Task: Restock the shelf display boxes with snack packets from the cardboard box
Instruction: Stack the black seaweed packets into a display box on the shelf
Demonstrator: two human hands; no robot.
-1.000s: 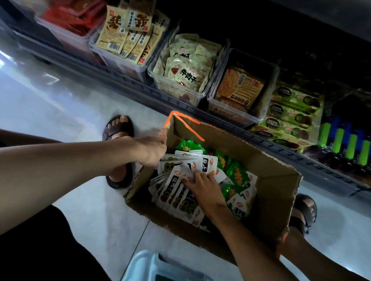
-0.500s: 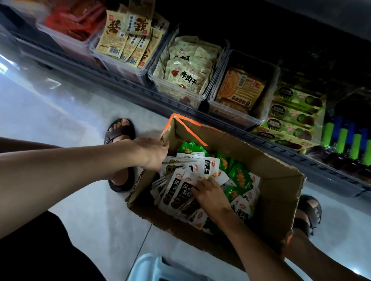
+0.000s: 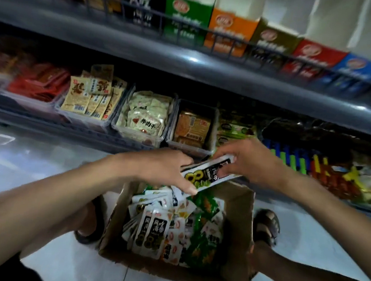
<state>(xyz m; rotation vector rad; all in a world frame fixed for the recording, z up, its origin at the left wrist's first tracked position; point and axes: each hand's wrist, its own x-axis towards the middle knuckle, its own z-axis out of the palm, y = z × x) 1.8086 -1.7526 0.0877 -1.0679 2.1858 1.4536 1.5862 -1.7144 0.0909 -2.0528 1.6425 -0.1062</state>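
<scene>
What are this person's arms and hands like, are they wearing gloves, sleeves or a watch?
Both arms are bare as far as they show: no sleeve on the left forearm or the right forearm. The left hand and right hand wear no gloves, and neither wrist carries a watch or bracelet. Motion blur hides any thin ring.

Dim overall: the lower shelf recess (image 3: pixel 228 99) sinks into near black. Cool light glares off the glossy floor (image 3: pixel 10 152) at left and leaves small highlights on the grey shelf edge (image 3: pixel 196 60). Motion blur smears the upper display boxes (image 3: pixel 186 17) (their print is barely readable) and softens the left hand (image 3: pixel 164 167) and right hand (image 3: pixel 252 162). Wide-angle distortion bows the shelf lines near the edges.
</scene>
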